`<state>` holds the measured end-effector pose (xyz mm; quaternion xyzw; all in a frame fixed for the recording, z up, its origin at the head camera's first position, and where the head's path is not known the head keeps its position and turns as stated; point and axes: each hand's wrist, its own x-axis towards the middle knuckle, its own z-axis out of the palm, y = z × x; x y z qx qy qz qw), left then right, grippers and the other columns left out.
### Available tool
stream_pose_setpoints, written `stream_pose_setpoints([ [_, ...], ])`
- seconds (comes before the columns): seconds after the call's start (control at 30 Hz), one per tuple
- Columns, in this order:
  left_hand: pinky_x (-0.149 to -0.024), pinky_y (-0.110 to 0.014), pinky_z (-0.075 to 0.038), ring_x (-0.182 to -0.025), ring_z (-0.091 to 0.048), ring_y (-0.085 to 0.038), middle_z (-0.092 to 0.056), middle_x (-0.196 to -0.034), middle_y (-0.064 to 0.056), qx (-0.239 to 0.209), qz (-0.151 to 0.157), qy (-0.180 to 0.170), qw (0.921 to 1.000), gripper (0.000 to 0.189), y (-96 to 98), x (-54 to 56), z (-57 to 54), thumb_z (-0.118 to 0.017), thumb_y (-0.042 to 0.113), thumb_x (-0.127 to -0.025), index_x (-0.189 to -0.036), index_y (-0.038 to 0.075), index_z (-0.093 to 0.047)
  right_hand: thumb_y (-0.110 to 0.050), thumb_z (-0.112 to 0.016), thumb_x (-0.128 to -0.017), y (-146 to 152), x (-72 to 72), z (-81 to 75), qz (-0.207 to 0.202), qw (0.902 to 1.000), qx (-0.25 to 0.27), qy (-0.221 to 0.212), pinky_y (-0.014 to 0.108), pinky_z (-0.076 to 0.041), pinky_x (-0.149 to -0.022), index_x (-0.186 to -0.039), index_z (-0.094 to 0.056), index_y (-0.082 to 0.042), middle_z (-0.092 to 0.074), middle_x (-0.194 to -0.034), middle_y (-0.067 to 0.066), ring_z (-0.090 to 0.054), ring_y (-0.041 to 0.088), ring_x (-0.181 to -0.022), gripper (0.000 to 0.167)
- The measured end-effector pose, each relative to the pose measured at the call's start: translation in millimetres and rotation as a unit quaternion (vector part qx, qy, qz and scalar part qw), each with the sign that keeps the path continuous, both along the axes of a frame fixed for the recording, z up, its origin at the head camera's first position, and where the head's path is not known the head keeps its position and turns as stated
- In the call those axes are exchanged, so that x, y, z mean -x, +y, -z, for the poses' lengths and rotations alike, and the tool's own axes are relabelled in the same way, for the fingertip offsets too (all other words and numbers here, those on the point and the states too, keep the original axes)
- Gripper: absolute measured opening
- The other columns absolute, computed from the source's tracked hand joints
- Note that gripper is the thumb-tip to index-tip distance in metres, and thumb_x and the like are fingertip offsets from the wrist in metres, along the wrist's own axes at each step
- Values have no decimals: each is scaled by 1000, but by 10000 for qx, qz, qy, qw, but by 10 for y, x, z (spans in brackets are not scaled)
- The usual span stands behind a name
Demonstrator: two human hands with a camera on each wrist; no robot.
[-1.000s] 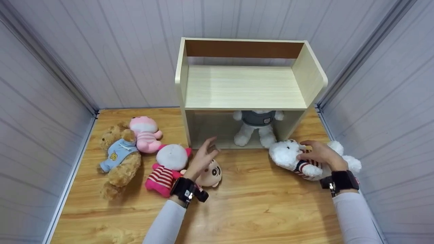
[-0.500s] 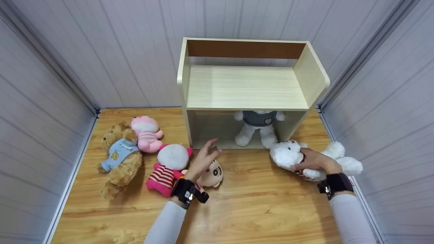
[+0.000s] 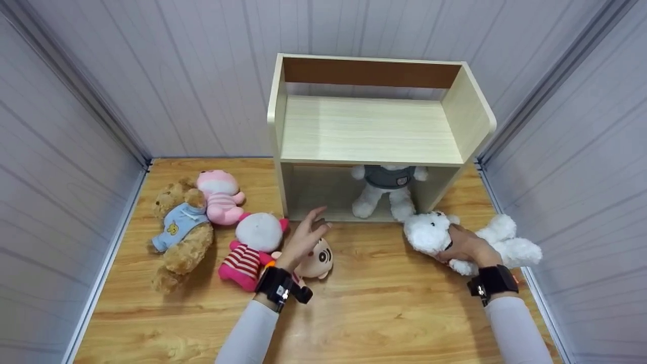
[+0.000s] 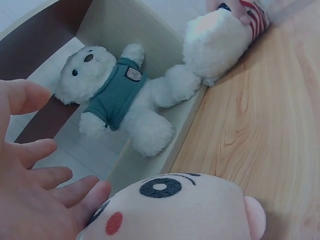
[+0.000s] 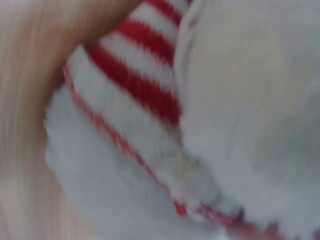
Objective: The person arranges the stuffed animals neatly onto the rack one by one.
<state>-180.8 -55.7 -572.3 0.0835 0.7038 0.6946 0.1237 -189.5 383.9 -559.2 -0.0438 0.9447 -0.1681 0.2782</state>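
Note:
A white plush bear in a red-and-white striped top (image 3: 427,233) lies on its back on the wooden floor, right of the shelf's front. My right hand (image 3: 467,246) grips it around the upper body, just below the head. Up close in the right wrist view, the striped top (image 5: 135,70) and white fur are blurred. My left hand (image 3: 302,240) hovers with spread, relaxed fingers over a doll with a drawn face (image 3: 320,260), holding nothing. In the left wrist view the doll's head (image 4: 190,210) lies beside those fingers; I cannot tell whether they touch.
A pale wooden two-level shelf (image 3: 374,131) stands against the back wall. In its lower compartment another white bear in a dark top (image 4: 117,95) sits at the right. Leftward lie a pink striped cat-like plush (image 3: 245,263), a pink plush (image 3: 222,202) and a brown bear (image 3: 184,237).
My right hand has slid around the striped-top bear's body and its fingers have tightened there. The bear has barely shifted. My left hand keeps its place; the head view has moved slightly.

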Motion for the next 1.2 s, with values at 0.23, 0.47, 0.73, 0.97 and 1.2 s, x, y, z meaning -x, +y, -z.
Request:
stream_pose_setpoints([
  [0.23, -115, -50, -40, -135, -53, -40, -55, -144, -30, 8, -70, 15, 10000, 57, 29, 2, -15, -55, 11, -103, -156, -1, -37, -48, -77, -85, -34, -98, 56, -33, 9941, -566, 925, 73, -44, -97, -149, -40, 11, -43, -151, 36, -47, 57, -131, 95],
  [0.47, -115, -53, -41, -138, -49, -43, -50, -147, -31, 198, -185, 82, 9996, 58, 36, -5, 4, -56, 14, -101, -154, -1, -40, -42, -80, -83, -46, -207, 66, 135, 9861, -563, 1556, 69, -51, -87, -135, -54, 9, -60, -131, 36, -58, 56, -116, 78],
  [0.73, -114, -55, -40, -138, -47, -48, -46, -151, -31, 203, -236, 199, 9993, 54, 25, -13, 39, -54, 12, -102, -152, -3, -42, -29, -81, -81, -85, -369, 98, 343, 9768, -337, 2088, 70, -47, -94, -141, -51, 10, -49, -146, 36, -52, 58, -124, 77],
  [0.97, -116, -56, -37, -140, -44, -45, -27, -162, -32, 414, -430, 292, 9978, 50, 17, -26, 61, -54, 14, -104, -149, -5, -46, -25, -82, -80, -190, -484, 6, 366, 9666, 128, 2534, 64, -49, -96, -150, -42, 9, -54, -139, 36, -56, 55, -121, 88],
  [1.2, -120, -55, -32, -147, -33, -47, -10, -167, -33, 395, -496, 182, 9978, 50, 22, -49, 23, -56, 15, -102, -149, -2, -48, -26, -83, -80, -348, -527, -136, 316, 9557, 281, 2912, 65, -50, -94, -142, -51, 6, -61, -131, 32, -59, 53, -117, 77],
])
